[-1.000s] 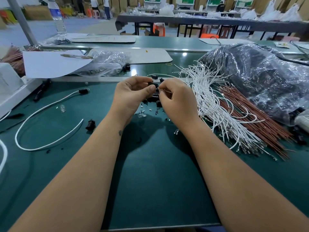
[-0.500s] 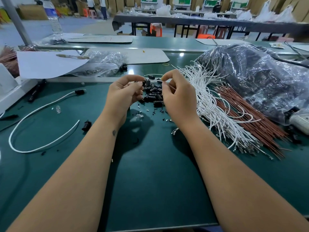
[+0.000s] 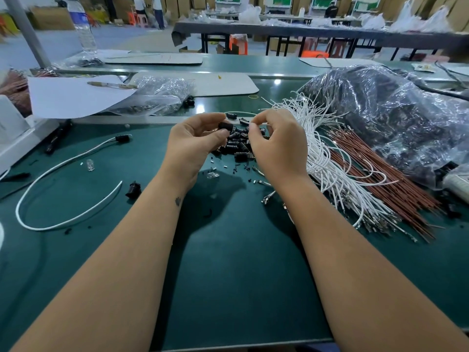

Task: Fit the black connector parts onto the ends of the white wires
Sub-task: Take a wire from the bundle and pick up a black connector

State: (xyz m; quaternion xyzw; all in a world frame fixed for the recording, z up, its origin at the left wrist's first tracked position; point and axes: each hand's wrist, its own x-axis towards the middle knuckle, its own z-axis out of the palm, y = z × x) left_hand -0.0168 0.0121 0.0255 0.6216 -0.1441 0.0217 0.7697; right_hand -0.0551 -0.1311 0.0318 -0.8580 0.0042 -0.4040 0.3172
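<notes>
Your left hand (image 3: 193,143) and right hand (image 3: 276,146) flank the connector pile (image 3: 237,146) on the table (image 3: 228,275). The wire bundle (image 3: 327,158) lies right of it; a finished lead (image 3: 63,184) lies left; the plastic bag (image 3: 396,118) sits behind the bundle.

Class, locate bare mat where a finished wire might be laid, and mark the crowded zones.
Bare: green mat between the forearms, and the patch inside the looped white cable. Crowded: the pile of black connector parts beneath the hands, and the bundle of white wires rightward.
</notes>
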